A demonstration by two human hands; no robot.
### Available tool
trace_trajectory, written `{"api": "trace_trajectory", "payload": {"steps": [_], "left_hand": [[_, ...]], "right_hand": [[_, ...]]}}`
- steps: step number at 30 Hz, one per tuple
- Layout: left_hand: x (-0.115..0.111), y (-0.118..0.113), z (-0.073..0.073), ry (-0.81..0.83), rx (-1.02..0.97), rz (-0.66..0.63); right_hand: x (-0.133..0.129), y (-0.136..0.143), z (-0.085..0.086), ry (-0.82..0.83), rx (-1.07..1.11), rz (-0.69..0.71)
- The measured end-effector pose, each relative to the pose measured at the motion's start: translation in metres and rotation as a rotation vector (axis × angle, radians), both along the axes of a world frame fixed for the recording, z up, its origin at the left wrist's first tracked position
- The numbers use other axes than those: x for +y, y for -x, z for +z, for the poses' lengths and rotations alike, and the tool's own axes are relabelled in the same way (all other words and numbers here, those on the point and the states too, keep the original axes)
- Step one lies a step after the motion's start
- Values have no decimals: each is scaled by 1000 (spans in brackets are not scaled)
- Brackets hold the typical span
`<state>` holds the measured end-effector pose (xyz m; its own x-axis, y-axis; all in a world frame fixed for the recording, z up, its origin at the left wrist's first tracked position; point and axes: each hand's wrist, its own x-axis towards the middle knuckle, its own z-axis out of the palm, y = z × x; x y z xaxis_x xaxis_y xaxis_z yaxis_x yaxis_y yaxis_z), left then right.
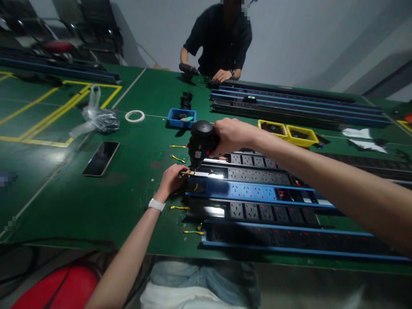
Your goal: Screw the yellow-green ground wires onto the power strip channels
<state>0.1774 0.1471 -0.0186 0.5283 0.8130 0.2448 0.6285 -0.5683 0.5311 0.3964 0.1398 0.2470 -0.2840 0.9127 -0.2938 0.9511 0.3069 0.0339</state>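
Observation:
My right hand (230,134) grips a black cordless screwdriver (201,141), its nose pointing down at the left end of a power strip (257,175). Close below the tool, my left hand (174,178) pinches a short yellow-green ground wire (191,173) at that same end. Nearer me lie a blue power strip (219,188), a black one (273,212) and another with blue edges (289,240). Loose ground wires (178,146) stick out from several strip ends. The screwdriver's tip and any screw beneath it are too small to make out.
Across the green table (144,231), a person (222,40) holds another power screwdriver (189,69) beside more strips (296,103). A blue bin (182,124), yellow bins (301,136), a phone (101,158), a tape roll (134,116) and a plastic bag (99,118) lie about.

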Motion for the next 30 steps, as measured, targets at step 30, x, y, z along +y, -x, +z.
{"api": "trace_trajectory", "payload": {"steps": [30], "left_hand": [[-6,-3,6,96,-34,42]], "right_hand": [[-49,15,3,-178,-79,161]]}}
